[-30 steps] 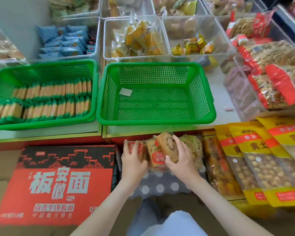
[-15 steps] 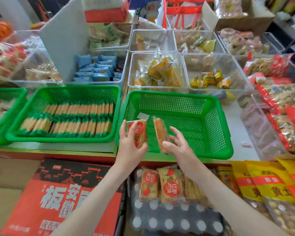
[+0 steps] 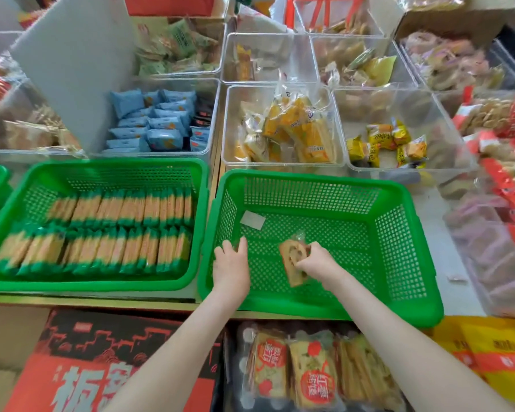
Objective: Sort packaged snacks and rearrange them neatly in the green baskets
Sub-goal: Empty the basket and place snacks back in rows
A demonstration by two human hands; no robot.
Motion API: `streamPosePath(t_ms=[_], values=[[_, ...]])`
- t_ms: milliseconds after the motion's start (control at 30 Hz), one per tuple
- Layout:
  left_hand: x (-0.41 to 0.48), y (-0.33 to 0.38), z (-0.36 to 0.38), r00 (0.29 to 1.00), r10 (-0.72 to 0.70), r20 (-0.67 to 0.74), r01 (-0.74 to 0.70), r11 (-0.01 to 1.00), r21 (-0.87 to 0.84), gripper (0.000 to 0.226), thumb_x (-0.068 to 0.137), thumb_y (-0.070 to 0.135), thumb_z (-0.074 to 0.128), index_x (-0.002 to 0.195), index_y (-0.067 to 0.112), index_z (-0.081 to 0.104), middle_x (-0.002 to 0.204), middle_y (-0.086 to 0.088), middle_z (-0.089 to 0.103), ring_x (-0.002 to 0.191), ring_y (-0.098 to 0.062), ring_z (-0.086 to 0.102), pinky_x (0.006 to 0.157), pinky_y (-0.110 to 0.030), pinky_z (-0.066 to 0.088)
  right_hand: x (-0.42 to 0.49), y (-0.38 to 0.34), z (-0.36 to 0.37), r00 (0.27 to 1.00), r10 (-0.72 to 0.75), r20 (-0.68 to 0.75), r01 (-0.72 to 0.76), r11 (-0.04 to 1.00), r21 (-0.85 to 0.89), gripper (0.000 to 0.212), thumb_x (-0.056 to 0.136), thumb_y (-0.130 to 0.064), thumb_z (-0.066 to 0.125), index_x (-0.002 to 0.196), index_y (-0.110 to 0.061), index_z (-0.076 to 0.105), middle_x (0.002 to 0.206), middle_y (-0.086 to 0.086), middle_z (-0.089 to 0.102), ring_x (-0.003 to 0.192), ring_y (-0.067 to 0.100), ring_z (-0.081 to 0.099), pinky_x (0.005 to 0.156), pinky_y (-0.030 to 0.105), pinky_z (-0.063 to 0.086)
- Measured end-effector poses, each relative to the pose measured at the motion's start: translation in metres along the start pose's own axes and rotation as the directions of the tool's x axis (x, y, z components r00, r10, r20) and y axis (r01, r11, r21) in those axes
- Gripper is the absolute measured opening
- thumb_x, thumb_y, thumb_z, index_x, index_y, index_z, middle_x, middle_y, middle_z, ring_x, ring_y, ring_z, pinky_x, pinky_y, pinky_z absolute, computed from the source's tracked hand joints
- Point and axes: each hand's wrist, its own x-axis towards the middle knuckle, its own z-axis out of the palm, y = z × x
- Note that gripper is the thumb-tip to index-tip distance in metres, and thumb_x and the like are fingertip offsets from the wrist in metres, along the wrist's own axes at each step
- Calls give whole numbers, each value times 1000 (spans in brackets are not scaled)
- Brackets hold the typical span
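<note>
We are working both hands inside the right-hand green plastic mesh basket (image 3: 324, 178) at the desk's (image 3: 431, 215) front edge. Our right hand (image 3: 315, 263) is pinching a brown clear-wrapped cake (image 3: 293, 260) in its fingers, low near the front wall. Our left hand (image 3: 231, 267) is sitting in the front-left corner, and we cannot tell its grip. Half a second ago both were hovering over the front rim. Behind them the floor is lying open but for a white paper slip (image 3: 252, 220). A full green basket (image 3: 101, 166) is flanking it on the left, with clear plastic bins (image 3: 229, 126) behind.
</note>
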Motion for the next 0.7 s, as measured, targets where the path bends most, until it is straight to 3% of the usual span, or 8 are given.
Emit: streamPosePath(t_ms=[67, 133, 233, 333, 433, 500, 600, 700], values=[[-1, -7, -5, 994, 67, -87, -60, 994, 87, 72, 89, 3, 56, 151, 12, 22, 140, -17, 37, 124, -32, 38, 97, -34, 40, 4, -3, 3, 1000, -2, 7, 2, 1000, -31, 38, 83, -14, 64, 117, -6, 50, 113, 12, 57, 98, 26, 57, 78, 35, 51], [-5, -17, -14, 943, 160, -292, -136, 986, 101, 65, 81, 8, 67, 142, 7, 43, 135, -19, 49, 118, -35, 48, 94, -39, 44, 5, -8, 6, 1000, -14, 21, 14, 1000, 4, 31, 87, -17, 62, 114, -6, 51, 108, 11, 57, 92, 25, 57, 67, 32, 52], [-3, -43, -11, 849, 131, -512, -190, 980, -64, 56, 77, 11, 75, 129, 1, 57, 126, -24, 58, 113, -40, 55, 95, -50, 46, 5, -22, 14, 998, -19, 64, 7, 983, 182, 29, 90, -19, 60, 114, -7, 47, 109, 11, 56, 93, 26, 61, 68, 38, 59], [-2, -63, -1, 894, 47, -446, -152, 967, -203, 56, 88, 14, 67, 136, -5, 47, 136, -25, 49, 126, -41, 45, 107, -53, 36, 0, -41, 34, 985, -88, 147, 63, 984, 166, 25, 92, -19, 58, 111, -8, 45, 109, 10, 56, 86, 22, 63, 60, 32, 60], [1, -63, 10, 925, 76, -371, -122, 987, -102, 61, 89, 22, 65, 140, -4, 42, 142, -21, 44, 131, -38, 41, 108, -50, 34, -2, -55, 56, 968, -146, 205, 121, 984, 132, 27, 92, -23, 59, 111, -11, 45, 107, 9, 58, 86, 23, 67, 68, 39, 61], [3, -60, 14, 913, 85, -399, -111, 993, -40, 65, 84, 23, 69, 139, -2, 45, 140, -19, 48, 129, -35, 45, 106, -48, 38, -3, -64, 60, 965, -148, 216, 126, 985, 114, 26, 91, -24, 60, 108, -11, 46, 102, 8, 60, 81, 22, 68, 69, 39, 60], [5, -58, 17, 878, 80, -472, -97, 995, -12, 66, 82, 21, 71, 139, 0, 46, 139, -17, 50, 129, -30, 40, 106, -46, 35, 5, -73, 52, 981, -179, 72, 179, 984, 6, 17, 90, -22, 54, 102, -10, 49, 92, 6, 58, 71, 18, 60, 56, 32, 51], [6, -58, 22, 860, 62, -506, -80, 997, -15, 62, 84, 19, 66, 139, 0, 45, 139, -16, 50, 129, -29, 40, 106, -45, 38, 21, -83, 45, 948, -274, -162, 271, 962, -39, 19, 93, -23, 50, 106, -9, 46, 92, 9, 60, 77, 27, 59, 64, 35, 49]])
